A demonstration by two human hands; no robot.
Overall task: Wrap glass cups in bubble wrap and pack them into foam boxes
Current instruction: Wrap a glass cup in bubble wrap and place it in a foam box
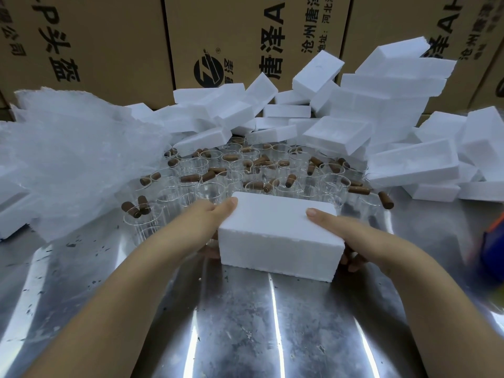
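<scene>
Leftmost, at about ten o'clock from the view's middle, a rumpled heap of clear bubble wrap (68, 159) lies on the steel worktop (245, 328). Next, the left hand (215, 215) comes in from seven o'clock and grasps the left end of a closed white foam box (278, 238): its thumb lies on the top and its fingers are curled underneath. That box sits at the centre, long side across, over the bare metal; whether its base touches the worktop I cannot tell. Straight behind it, at twelve o'clock, stand crowded rows of clear glass cups (174, 193), upright and mouth-up, many with a stubby brown handle (190, 178) jutting sideways. The right hand (343, 233), reaching from five o'clock, grips the box's right end the same way, thumb flat on top and fingertips curled under the bottom edge. From one to three o'clock, loose white foam boxes and lids (381, 105) are piled in a jumble, some open side up, against brown cardboard cartons (109, 36) printed with black characters. At three o'clock, on the frame's edge, a blurred blue and orange thing (492, 249) shows.
</scene>
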